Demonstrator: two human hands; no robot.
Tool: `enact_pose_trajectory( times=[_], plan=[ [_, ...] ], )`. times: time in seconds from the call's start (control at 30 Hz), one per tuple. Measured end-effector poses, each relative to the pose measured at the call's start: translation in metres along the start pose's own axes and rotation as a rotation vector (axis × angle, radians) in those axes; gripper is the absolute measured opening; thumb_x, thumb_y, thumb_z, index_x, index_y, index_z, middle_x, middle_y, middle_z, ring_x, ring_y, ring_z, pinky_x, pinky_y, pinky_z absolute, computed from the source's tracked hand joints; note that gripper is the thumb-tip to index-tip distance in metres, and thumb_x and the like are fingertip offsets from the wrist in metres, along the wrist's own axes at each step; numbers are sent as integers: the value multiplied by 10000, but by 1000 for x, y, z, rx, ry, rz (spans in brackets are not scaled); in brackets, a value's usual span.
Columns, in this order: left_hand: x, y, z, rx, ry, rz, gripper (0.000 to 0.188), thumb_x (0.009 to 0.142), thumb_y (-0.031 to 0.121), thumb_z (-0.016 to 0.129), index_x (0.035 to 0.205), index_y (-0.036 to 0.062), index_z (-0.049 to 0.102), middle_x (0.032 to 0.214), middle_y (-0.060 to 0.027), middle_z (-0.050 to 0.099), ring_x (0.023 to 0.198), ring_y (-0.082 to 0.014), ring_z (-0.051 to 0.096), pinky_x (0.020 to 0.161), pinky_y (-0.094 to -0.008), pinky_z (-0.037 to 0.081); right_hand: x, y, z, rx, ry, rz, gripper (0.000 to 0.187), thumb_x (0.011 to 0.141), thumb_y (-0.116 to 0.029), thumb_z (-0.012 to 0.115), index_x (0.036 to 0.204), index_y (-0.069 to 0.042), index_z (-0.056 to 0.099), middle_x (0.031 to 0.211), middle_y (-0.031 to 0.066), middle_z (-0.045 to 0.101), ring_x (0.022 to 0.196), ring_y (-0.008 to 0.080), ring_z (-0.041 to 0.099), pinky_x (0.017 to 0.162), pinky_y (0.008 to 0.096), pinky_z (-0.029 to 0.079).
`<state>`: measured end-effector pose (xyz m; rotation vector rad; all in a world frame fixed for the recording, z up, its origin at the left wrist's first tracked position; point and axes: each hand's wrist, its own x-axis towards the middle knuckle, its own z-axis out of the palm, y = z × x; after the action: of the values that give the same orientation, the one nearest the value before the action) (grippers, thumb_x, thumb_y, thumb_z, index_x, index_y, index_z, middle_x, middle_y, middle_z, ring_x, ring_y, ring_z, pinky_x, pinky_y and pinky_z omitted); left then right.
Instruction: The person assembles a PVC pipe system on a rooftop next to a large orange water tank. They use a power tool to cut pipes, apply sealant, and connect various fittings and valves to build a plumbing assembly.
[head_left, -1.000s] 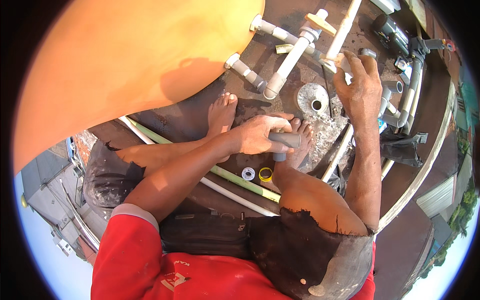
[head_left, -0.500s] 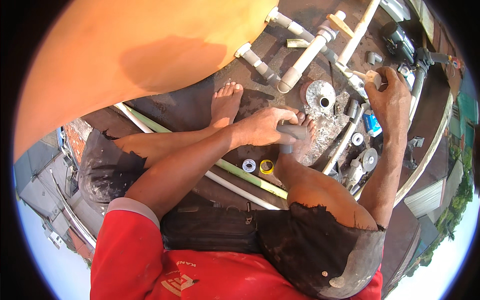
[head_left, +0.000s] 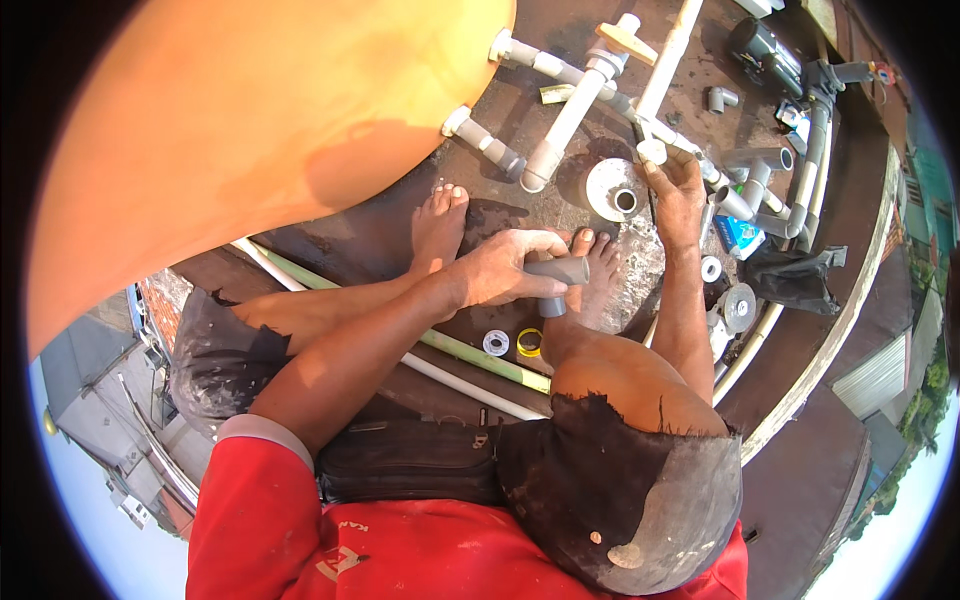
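My left hand (head_left: 500, 268) is closed around a grey pipe elbow (head_left: 562, 270), one mouth facing right and the other pointing down. It is held above my right foot. My right hand (head_left: 678, 198) pinches a pale round cap (head_left: 651, 152) between thumb and fingers. A thin dark stem shows by the cap; what is at its end is hard to make out. Just left of that hand stands a round tin (head_left: 612, 188) with a whitish, smeared top and an open hole in it. A white tape roll (head_left: 496, 343) and a yellow ring-shaped roll (head_left: 529, 342) lie below my left hand.
A large orange tank (head_left: 250, 150) curves along the upper left, with pipe stubs joined to a white pipe (head_left: 570, 125). Right of my right hand lie joined grey fittings (head_left: 758, 185), a blue box (head_left: 740, 237) and an angle grinder (head_left: 737, 308). A black pump (head_left: 768, 55) stands farther off.
My right hand has moved left with the cap, from beside the grey fittings to near the tin. My left hand keeps the elbow, now turned a little. The whole view has shifted slightly.
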<state>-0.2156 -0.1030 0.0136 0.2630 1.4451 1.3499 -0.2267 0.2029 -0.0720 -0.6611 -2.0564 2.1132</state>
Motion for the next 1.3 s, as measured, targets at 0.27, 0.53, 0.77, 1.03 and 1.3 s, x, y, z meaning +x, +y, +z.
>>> enact_pose_trajectory(
  times=[0.27, 0.53, 0.77, 1.03, 1.3],
  plan=[
    [1, 4, 2, -59, -3, -38, 423, 965, 48, 795, 1355, -63, 676, 1670, -58, 517, 1326, -164, 588, 1135, -343, 474, -17, 8, -13, 99, 48, -14, 402, 1055, -46, 730, 1398, 70, 556, 1321, 225, 728, 1234, 294, 728, 1056, 455, 636],
    [0, 6, 6, -69, 33, -26, 395, 978, 73, 787, 1341, -51, 692, 1639, -53, 551, 1296, -154, 592, 1136, -347, 469, -32, -1, -3, 196, 91, 56, 332, 1058, -44, 712, 1353, 70, 612, 1265, 226, 758, 1173, 304, 760, 1002, 461, 664],
    [5, 14, 10, -50, 74, -1, 474, 1004, 117, 786, 1434, -28, 650, 1526, -54, 632, 1270, -140, 605, 1130, -329, 471, -49, -9, -13, 99, 102, 49, 317, 1057, -66, 709, 1344, 58, 656, 1189, 172, 768, 1040, 235, 769, 899, 376, 655],
    [8, 32, 21, -101, 322, 29, 469, 1017, 224, 785, 1384, -40, 662, 1271, -78, 714, 1182, -130, 625, 1061, -328, 510, -118, -70, -26, -749, 160, -294, 408, 899, -69, 812, 1304, -39, 771, 1047, 68, 686, 809, 133, 653, 719, 312, 583],
    [16, 51, 31, -193, 353, -32, 378, 1067, 246, 715, 1327, -25, 673, 1203, -61, 714, 1055, -99, 640, 917, -292, 540, -80, -40, 0, -1046, -51, -381, 458, 871, -132, 798, 1317, -38, 763, 1103, 180, 666, 1034, 378, 678, 893, 479, 588]
  ],
)
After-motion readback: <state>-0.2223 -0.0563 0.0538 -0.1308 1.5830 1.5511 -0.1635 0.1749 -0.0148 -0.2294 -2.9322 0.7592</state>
